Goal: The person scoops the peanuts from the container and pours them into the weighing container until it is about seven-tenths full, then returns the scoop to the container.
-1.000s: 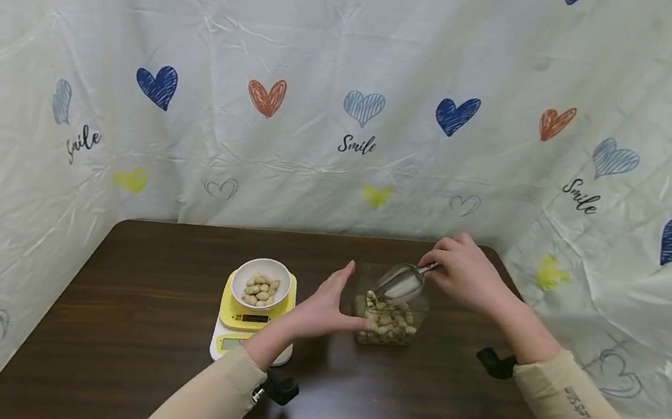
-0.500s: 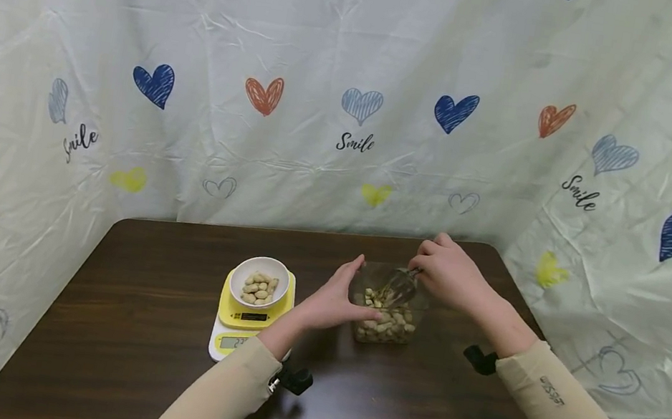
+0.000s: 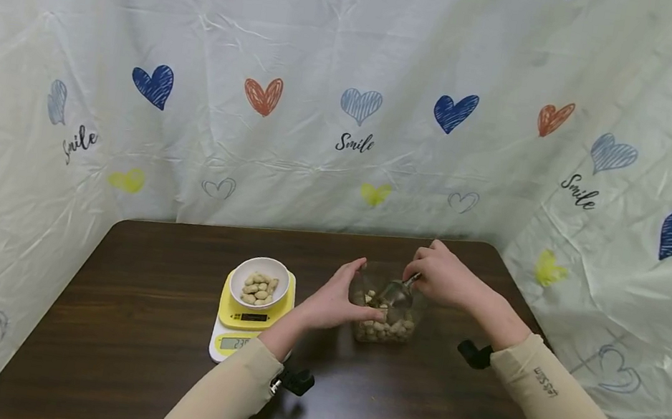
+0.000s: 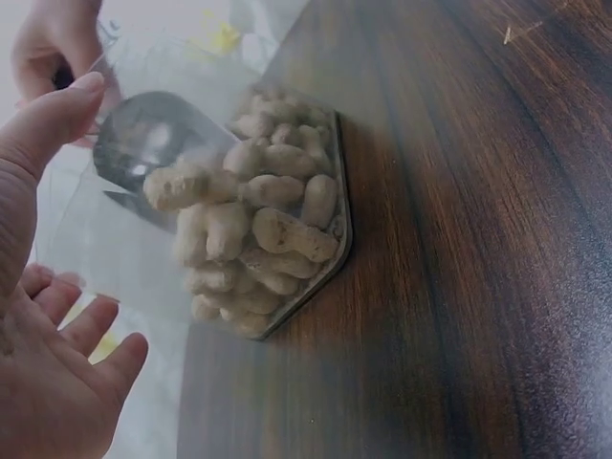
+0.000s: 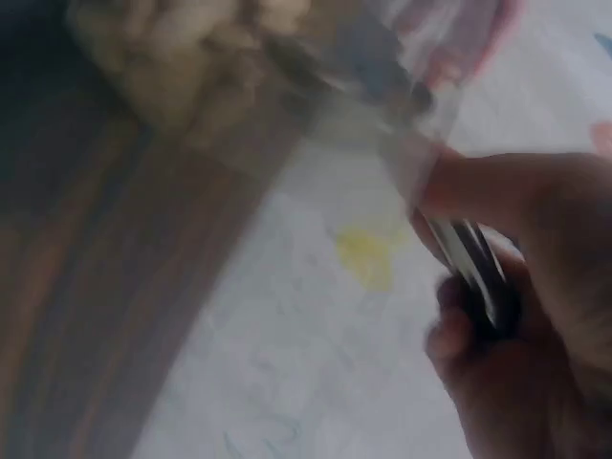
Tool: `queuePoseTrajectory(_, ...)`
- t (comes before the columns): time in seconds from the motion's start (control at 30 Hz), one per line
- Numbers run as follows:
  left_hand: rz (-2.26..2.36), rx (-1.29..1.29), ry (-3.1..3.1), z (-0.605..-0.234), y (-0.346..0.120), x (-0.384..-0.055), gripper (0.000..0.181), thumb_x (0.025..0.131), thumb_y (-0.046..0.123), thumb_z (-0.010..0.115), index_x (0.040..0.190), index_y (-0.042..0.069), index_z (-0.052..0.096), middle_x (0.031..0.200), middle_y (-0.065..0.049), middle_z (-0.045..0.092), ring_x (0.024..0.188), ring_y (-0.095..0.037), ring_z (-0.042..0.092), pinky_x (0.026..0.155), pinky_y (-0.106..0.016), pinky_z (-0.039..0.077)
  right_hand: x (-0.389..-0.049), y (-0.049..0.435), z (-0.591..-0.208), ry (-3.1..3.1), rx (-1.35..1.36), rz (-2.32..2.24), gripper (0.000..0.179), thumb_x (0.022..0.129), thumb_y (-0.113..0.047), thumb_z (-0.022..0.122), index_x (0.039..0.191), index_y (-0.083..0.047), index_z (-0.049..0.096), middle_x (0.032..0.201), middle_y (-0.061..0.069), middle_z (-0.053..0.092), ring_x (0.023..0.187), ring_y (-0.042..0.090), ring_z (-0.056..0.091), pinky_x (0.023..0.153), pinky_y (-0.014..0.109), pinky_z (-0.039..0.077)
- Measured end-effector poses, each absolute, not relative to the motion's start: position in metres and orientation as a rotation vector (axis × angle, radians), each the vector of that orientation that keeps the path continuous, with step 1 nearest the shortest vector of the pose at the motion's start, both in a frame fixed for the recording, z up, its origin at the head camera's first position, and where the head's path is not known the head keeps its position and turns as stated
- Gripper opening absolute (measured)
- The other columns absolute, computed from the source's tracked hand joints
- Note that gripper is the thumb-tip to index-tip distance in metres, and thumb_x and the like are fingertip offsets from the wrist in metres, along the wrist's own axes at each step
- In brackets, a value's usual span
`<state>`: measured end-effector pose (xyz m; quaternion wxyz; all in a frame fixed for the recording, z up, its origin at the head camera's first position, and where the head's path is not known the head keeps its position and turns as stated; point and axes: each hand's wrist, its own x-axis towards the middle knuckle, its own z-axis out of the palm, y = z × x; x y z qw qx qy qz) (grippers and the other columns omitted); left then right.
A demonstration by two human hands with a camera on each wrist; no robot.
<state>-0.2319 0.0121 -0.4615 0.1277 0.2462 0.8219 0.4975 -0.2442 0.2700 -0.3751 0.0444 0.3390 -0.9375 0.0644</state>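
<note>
A clear plastic container (image 3: 382, 334) partly filled with unshelled peanuts (image 4: 277, 191) stands on the dark wooden table. My left hand (image 3: 334, 302) spans the container's left side, with its thumb at the front wall and fingers toward the back. In the right hand (image 3: 440, 276), the handle of a metal scoop (image 3: 398, 295) is gripped between thumb and curled fingers. The scoop's bowl points down inside the container, against the peanuts. Left of the hands, a white bowl (image 3: 240, 275) holding several peanuts sits on a yellow and white kitchen scale (image 3: 227, 313). The right wrist view is blurred.
The dark tabletop (image 3: 149, 326) extends in front and to the left. Behind and beside it hangs a white sheet (image 3: 288, 181) printed with hearts and "Smile". My left forearm passes over the scale's lower right corner and hides part of its display.
The right hand has lowered the scoop from the container's rim into the peanuts, moving left and down. My left hand has shifted slightly right, onto the container. The bowl has stayed on the scale.
</note>
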Motion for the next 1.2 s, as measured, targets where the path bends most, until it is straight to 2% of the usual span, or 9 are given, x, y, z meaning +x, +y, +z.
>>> queuePoseTrajectory(0.2, 1.411, 0.718, 2.415, -0.463, 0.011, -0.233, 0.111, 0.083, 0.051, 0.084, 0.165, 0.029, 0.012, 0.165, 0.005, 0.023, 0.15, -0.017, 0.027, 0.113, -0.046, 0.036, -0.245, 0.265, -0.376, -2.961, 0.948, 0.21, 0.015, 0.089, -0.005, 0.079, 0.098, -0.017, 0.08, 0.094, -0.002, 0.064, 0.085, 0.022, 0.046, 0.077, 0.041, 0.041)
queuePoseTrajectory(0.43, 1.409, 0.743, 2.428, -0.463, 0.01, -0.235, 0.11, 0.084, 0.049, 0.083, 0.165, 0.024, 0.014, 0.165, 0.001, 0.024, 0.149, -0.02, 0.028, 0.114, -0.046, 0.034, -0.255, 0.269, -0.373, -3.05, 0.959, 0.218, 0.013, 0.091, -0.012, 0.077, 0.102, -0.02, 0.08, 0.099, -0.004, 0.067, 0.09, 0.023, 0.053, 0.081, 0.045, 0.045)
queuePoseTrajectory(0.77, 1.409, 0.767, 2.417, -0.463, 0.012, -0.237, 0.11, 0.084, 0.049, 0.083, 0.165, 0.022, 0.014, 0.164, 0.0, 0.026, 0.15, -0.027, 0.029, 0.114, -0.047, 0.034, -0.264, 0.272, -0.37, -3.128, 0.941, 0.253, 0.013, 0.092, -0.014, 0.076, 0.102, -0.021, 0.08, 0.103, -0.004, 0.066, 0.1, 0.025, 0.057, 0.09, 0.05, 0.046)
queuePoseTrajectory(0.97, 1.41, 0.765, 2.425, -0.464, 0.013, -0.236, 0.11, 0.084, 0.05, 0.083, 0.165, 0.023, 0.015, 0.164, 0.0, 0.026, 0.149, -0.023, 0.029, 0.114, -0.046, 0.034, -0.264, 0.269, -0.359, -3.127, 0.987, 0.279, 0.013, 0.092, -0.013, 0.076, 0.102, -0.021, 0.08, 0.102, -0.005, 0.068, 0.101, 0.024, 0.06, 0.094, 0.052, 0.045)
queuePoseTrajectory(1.2, 1.412, 0.764, 2.423, -0.462, 0.011, -0.235, 0.111, 0.083, 0.051, 0.083, 0.165, 0.023, 0.014, 0.164, 0.0, 0.026, 0.148, -0.022, 0.031, 0.114, -0.045, 0.035, -0.265, 0.261, -0.369, -3.126, 1.021, 0.266, 0.013, 0.094, -0.012, 0.074, 0.103, -0.019, 0.08, 0.103, -0.003, 0.069, 0.1, 0.025, 0.061, 0.095, 0.052, 0.045)
